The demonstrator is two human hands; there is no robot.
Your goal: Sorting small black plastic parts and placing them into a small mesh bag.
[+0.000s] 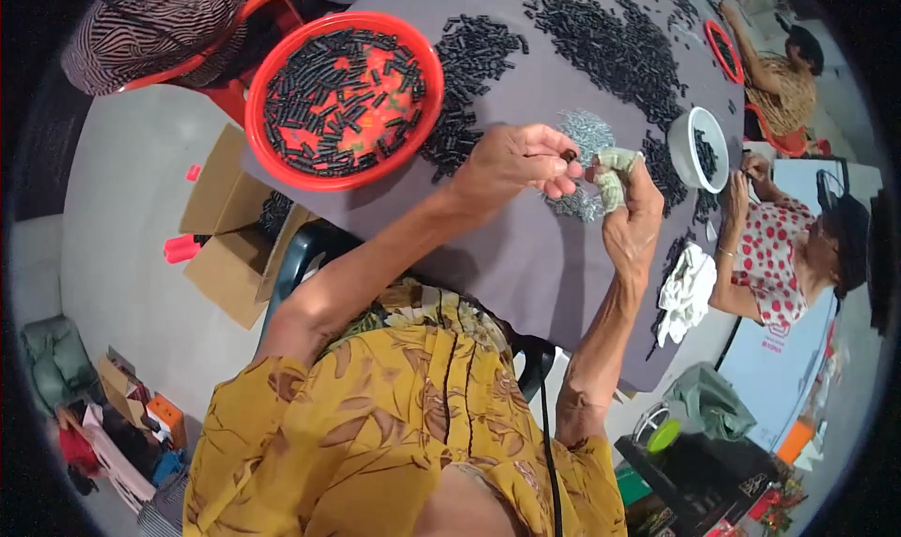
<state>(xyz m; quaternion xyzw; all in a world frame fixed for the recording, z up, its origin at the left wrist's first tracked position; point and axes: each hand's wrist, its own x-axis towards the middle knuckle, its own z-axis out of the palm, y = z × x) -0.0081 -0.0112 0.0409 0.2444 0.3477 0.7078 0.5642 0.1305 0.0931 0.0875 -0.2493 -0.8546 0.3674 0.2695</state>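
My left hand [521, 166] pinches a small dark cylindrical piece [569, 155] between thumb and fingertips, over the table. Close on its right, my right hand [633, 208] has its thumb and forefinger bent together, both wrapped in pale greenish coverings [612, 188]. Whatever those fingertips hold is too small or hidden to make out. The two hands are slightly apart. Just behind and below them lies a heap of small silver metal pieces [584, 133]. Loose short black ribbed tubes [610, 44] spread in large piles beyond the hands.
A red basin [427, 115] holding more black tubes stands at the left table edge. To the right are a white bowl [683, 157] with black pieces and a crumpled white cloth [688, 293]. An open cardboard box [221, 279] is at left; people [779, 255] sit along the right side.
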